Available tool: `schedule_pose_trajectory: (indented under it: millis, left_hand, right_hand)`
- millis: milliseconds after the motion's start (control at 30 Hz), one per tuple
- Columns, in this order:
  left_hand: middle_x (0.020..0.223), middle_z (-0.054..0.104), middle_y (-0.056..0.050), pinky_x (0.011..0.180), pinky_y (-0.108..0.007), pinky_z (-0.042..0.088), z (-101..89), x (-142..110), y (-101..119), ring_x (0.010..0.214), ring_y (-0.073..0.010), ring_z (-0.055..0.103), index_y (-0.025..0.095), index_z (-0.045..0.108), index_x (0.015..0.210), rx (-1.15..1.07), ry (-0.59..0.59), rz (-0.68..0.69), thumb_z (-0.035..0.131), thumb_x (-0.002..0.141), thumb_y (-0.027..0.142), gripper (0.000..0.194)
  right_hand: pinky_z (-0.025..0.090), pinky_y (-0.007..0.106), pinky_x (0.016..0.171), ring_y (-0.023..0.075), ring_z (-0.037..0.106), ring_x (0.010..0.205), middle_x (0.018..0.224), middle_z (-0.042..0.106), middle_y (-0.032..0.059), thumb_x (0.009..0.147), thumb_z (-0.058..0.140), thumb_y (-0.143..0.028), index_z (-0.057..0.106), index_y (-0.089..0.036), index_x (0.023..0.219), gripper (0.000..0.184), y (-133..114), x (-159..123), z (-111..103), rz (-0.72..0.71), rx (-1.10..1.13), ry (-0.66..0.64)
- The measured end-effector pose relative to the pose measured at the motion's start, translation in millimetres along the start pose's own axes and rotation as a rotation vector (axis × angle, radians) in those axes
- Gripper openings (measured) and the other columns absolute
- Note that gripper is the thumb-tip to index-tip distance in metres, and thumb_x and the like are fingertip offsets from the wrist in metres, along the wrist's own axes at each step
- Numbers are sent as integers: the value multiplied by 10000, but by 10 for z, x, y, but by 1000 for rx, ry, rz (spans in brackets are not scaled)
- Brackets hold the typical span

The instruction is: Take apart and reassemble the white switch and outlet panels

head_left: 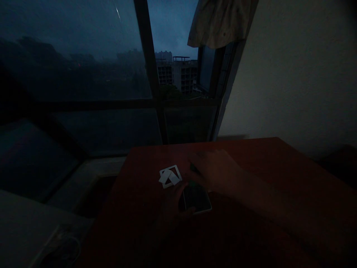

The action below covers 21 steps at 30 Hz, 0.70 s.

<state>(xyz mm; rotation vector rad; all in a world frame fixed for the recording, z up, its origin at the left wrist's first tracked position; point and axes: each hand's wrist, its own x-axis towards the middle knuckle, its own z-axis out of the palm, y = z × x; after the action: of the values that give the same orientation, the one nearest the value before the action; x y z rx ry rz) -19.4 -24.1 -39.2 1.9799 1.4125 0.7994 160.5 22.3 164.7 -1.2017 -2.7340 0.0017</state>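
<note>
A dark flat rectangular thing with a thin pale rim lies on the reddish-brown table. My left hand is at its left side, with the thumb and a finger closed about that edge. Over its far end is my right hand, fingers curved to the left. Something dark, with a hint of green below it, shows between the right thumb and fingers; the dimness hides what it is. Just beyond my left fingertips rests a white square frame, with small white pieces lying across it.
The table stands against a large dark-framed window and a pale wall. A cloth curtain hangs at the upper right of the window. A looped cable shows dimly at lower left. The room is very dark.
</note>
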Motion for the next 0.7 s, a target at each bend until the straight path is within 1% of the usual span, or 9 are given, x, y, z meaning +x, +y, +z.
schedule_pose_trajectory:
  millis: [67, 133, 200, 233, 367, 433, 533, 633, 700]
  left_hand:
    - [1447, 406, -119, 1076, -474, 342, 0, -1, 4, 1314, -312, 388, 219, 384, 1397, -14, -7, -12, 722, 728, 330, 758]
    - [1436, 420, -120, 1065, -467, 359, -5, 1, 24, 1303, -309, 405, 215, 394, 1387, -38, -19, -31, 725, 723, 315, 749]
    - [1433, 424, -120, 1068, -465, 356, -14, 4, 50, 1302, -307, 408, 208, 402, 1379, -51, -20, -43, 725, 717, 294, 742]
    - [1433, 424, -123, 1071, -471, 350, -20, 5, 62, 1303, -311, 405, 205, 408, 1374, -51, -12, -46, 727, 712, 287, 740]
    - [1440, 417, -128, 1081, -480, 335, -50, 0, 91, 1314, -320, 392, 208, 409, 1376, -54, -6, -36, 736, 710, 314, 749]
    - [1441, 416, -124, 1082, -475, 335, -63, -3, 92, 1317, -315, 388, 217, 393, 1386, -65, -21, -15, 733, 723, 338, 755]
    - [1449, 403, -124, 1077, -476, 340, -65, 0, 76, 1321, -314, 381, 221, 374, 1395, -61, -32, 6, 735, 725, 344, 771]
    - [1447, 406, -127, 1073, -474, 345, -51, 8, 64, 1314, -315, 388, 212, 379, 1391, -41, -16, 5, 745, 708, 318, 781]
    - [1435, 422, -125, 1070, -474, 348, -47, 8, 72, 1303, -316, 403, 217, 388, 1387, -35, -14, 3, 741, 708, 314, 771]
  right_hand:
    - [319, 283, 539, 211, 636, 722, 861, 692, 78, 916, 429, -392, 586, -179, 943, 266, 10, 3, 2, -6, -13, -20]
    - [351, 280, 570, 205, 639, 783, 934, 686, 75, 883, 477, -323, 567, -181, 1016, 215, 18, -7, -18, -43, 54, -25]
    - [384, 278, 609, 201, 637, 841, 1004, 673, 80, 865, 494, -290, 530, -176, 1103, 267, 21, -21, -40, -69, 124, -27]
    - [393, 280, 618, 203, 638, 850, 1013, 671, 83, 873, 485, -304, 522, -173, 1119, 281, 22, -24, -45, -65, 135, -29]
    - [374, 295, 563, 233, 651, 768, 912, 692, 99, 920, 420, -433, 579, -169, 993, 317, 41, 1, -11, 35, 3, -37]
    - [360, 288, 548, 232, 651, 737, 870, 695, 97, 918, 425, -438, 592, -172, 954, 316, 58, 13, 8, 50, -24, -54]
    - [370, 273, 575, 210, 649, 776, 917, 693, 88, 888, 484, -342, 565, -173, 1038, 241, 71, -2, -7, 6, 82, -43]
    - [375, 254, 581, 180, 640, 779, 967, 681, 77, 828, 534, -238, 516, -171, 1106, 287, 62, -42, -51, -53, 224, -34]
    - [378, 255, 587, 182, 640, 782, 968, 679, 75, 835, 535, -254, 517, -177, 1107, 284, 52, -57, -68, -59, 242, -40]
